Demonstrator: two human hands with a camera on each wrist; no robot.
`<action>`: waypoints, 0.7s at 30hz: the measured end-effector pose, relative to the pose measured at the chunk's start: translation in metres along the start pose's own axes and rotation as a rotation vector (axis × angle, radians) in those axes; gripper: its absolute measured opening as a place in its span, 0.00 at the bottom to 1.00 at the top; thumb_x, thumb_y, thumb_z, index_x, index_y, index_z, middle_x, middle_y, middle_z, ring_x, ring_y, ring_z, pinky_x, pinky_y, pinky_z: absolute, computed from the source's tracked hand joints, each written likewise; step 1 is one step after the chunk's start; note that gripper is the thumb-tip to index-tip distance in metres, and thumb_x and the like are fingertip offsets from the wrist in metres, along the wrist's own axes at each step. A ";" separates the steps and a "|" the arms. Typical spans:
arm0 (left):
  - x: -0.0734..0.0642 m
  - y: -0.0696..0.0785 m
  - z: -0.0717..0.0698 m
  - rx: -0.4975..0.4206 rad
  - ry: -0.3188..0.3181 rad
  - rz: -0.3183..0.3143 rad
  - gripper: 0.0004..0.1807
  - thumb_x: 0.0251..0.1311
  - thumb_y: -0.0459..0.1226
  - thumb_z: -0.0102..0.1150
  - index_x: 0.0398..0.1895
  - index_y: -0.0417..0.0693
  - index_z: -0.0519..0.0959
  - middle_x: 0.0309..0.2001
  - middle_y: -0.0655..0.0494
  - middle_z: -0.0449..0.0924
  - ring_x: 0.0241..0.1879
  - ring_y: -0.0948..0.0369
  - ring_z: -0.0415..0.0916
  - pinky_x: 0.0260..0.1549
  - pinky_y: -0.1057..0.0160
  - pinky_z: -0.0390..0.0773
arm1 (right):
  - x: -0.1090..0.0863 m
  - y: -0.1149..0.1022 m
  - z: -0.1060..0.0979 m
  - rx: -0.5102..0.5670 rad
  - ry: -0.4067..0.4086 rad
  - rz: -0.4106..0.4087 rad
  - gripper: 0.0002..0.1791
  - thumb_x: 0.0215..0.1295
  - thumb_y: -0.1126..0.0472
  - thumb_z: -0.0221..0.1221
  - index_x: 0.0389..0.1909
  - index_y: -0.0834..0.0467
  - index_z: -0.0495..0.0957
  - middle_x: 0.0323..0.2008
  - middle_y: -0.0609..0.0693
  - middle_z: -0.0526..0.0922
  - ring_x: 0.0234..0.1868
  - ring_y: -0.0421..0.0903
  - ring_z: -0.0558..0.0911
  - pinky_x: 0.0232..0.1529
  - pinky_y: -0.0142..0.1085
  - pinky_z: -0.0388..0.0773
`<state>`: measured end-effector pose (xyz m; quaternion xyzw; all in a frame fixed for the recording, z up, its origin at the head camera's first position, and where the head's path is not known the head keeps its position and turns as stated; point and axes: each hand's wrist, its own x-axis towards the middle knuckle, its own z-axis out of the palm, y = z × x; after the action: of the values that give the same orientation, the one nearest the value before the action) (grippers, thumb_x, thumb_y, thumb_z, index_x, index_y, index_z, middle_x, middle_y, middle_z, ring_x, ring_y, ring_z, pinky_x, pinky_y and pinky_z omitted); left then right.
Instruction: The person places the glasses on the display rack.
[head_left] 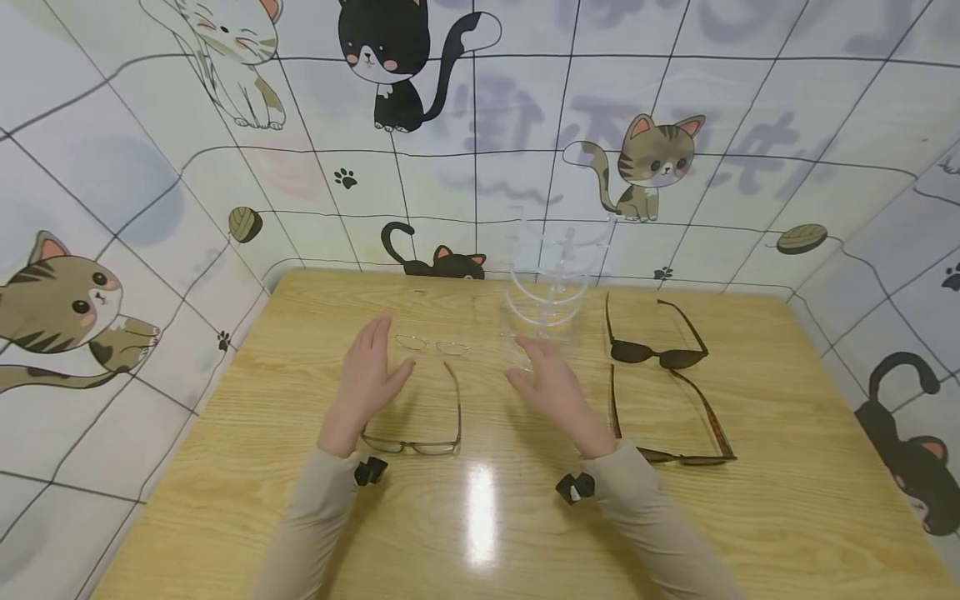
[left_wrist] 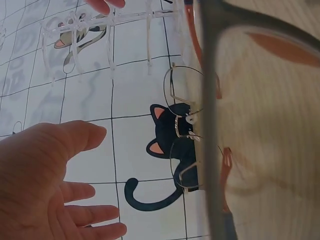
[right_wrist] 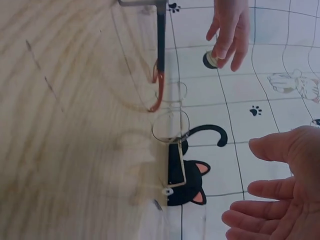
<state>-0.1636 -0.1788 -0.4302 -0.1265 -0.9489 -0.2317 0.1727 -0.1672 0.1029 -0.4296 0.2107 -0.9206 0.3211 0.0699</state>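
Fingers spread, my left hand (head_left: 367,371) hovers over the left part of the table with nothing in it. Below its wrist lie brown-rimmed eyeglasses (head_left: 408,447), temples unfolded toward the wall, one partly hidden by the hand. Thin wire-rimmed glasses (head_left: 426,344) rest farther back, between the two hands. My right hand (head_left: 551,383), holding nothing, reaches forward just in front of a clear eyeglass stand (head_left: 551,312), its fingertips overlapping the base in the head view. In the left wrist view, the dark rim (left_wrist: 210,125) of the brown-rimmed eyeglasses looms close to the camera.
At the right lie black sunglasses (head_left: 632,352), temples pointing to the wall. Nearer the front are tortoiseshell-templed sunglasses (head_left: 678,458), partly behind my right sleeve (head_left: 637,475). A wall covering with cartoon cats (head_left: 397,92) encloses the wooden table (head_left: 787,508) at back and sides.
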 end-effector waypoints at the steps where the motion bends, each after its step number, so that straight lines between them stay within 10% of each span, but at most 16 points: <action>1: -0.002 -0.001 -0.001 -0.010 -0.009 -0.010 0.40 0.56 0.40 0.63 0.64 0.25 0.57 0.63 0.29 0.59 0.64 0.39 0.56 0.63 0.44 0.58 | 0.000 -0.001 0.003 0.001 -0.008 -0.007 0.31 0.60 0.59 0.62 0.61 0.67 0.66 0.57 0.65 0.72 0.58 0.62 0.71 0.55 0.53 0.71; 14: -0.032 -0.017 -0.010 -0.051 -0.204 -0.171 0.32 0.61 0.38 0.57 0.61 0.23 0.61 0.56 0.27 0.67 0.55 0.35 0.66 0.50 0.39 0.70 | -0.004 -0.016 0.040 0.079 -0.183 -0.013 0.17 0.62 0.61 0.60 0.48 0.67 0.77 0.39 0.60 0.83 0.39 0.52 0.82 0.39 0.43 0.80; 21: -0.041 -0.023 -0.012 -0.106 -0.274 -0.183 0.23 0.60 0.34 0.58 0.52 0.21 0.70 0.36 0.35 0.78 0.29 0.50 0.78 0.25 0.56 0.79 | -0.007 -0.021 0.052 0.023 -0.182 -0.050 0.09 0.62 0.58 0.60 0.32 0.61 0.81 0.20 0.47 0.78 0.20 0.39 0.73 0.23 0.31 0.72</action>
<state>-0.1308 -0.2107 -0.4454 -0.0790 -0.9576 -0.2768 0.0130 -0.1509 0.0579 -0.4606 0.2629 -0.9138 0.3095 -0.0087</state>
